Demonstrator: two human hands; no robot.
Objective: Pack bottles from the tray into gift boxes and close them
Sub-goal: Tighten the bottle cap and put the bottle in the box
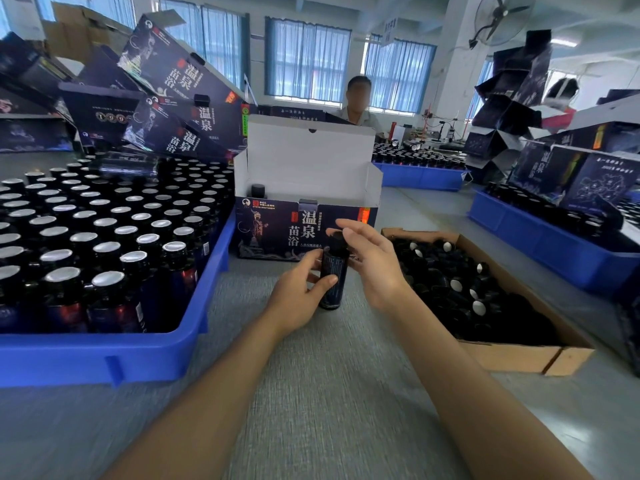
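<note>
Behind the bottle (333, 273) stands a gift box (273, 233).

A grey fabric-textured table (329, 393) carries the work. On its right stands a shallow brown cardboard box (512, 355), filled with loose black caps (450, 278), some showing white liners. A person in a light shirt (360, 117) sits at the far side. Behind, blue curtains (306, 60) cover the windows. A round black wall fan (502, 19) is mounted on a white pillar (453, 64).
</note>
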